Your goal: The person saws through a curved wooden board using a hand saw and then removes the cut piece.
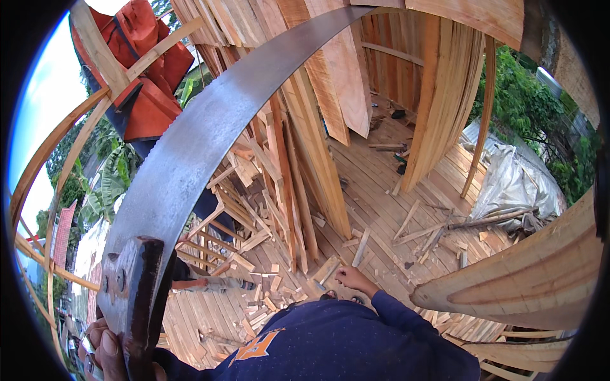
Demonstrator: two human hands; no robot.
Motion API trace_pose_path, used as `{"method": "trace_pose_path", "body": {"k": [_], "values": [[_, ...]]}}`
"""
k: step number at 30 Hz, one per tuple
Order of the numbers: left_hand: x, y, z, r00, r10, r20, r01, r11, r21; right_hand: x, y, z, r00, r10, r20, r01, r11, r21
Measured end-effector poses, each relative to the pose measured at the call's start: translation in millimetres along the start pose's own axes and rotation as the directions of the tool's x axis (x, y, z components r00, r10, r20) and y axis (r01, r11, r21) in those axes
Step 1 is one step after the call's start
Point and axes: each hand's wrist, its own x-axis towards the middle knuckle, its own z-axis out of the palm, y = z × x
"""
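Note:
A handsaw rises across the left of the head view, close up, its wide metal blade pointing up and right with teeth along the upper left edge. My left hand is closed round the saw's dark, worn handle at the lower left; part of that hand is cut off by the rim. My right hand hangs in front of my body, apart from the saw, its fingers curled in with nothing seen in them. Beneath it, wood offcuts lie on the plank floor.
Tall boards lean in front of me. A large curved timber juts in at right, near a silvery sheet. Orange cloth hangs on the left frame. Another person's leg shows behind the saw, near scattered wood scraps.

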Motion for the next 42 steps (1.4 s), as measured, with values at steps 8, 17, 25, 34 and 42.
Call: {"method": "trace_pose_path", "body": {"k": [8,17,25,34,42], "values": [[103.1,26.6,73.4,0.981,-0.144,-0.130,0.051,0.838,-0.544,29.0,-17.2,-25.5,0.993,0.103,0.058,-0.103,0.995,0.005],[40.2,27.8,-13.3,0.967,-0.080,0.242,0.132,0.968,-0.211,-10.5,6.2,22.7,0.951,0.273,0.147,-0.296,0.940,0.171],[46.6,16.0,3.0,0.974,-0.168,0.149,0.207,0.931,-0.301,9.4,-1.7,0.0,0.961,0.257,0.105,-0.269,0.954,0.129],[68.4,37.2,15.6,0.982,-0.126,0.141,0.166,0.931,-0.325,-8.7,26.0,31.8,0.916,0.317,0.247,-0.337,0.941,0.040],[61.4,31.8,-26.2,0.820,-0.357,0.448,0.518,0.796,-0.314,18.0,7.6,10.2,0.970,0.240,0.044,-0.243,0.939,0.243]]}}
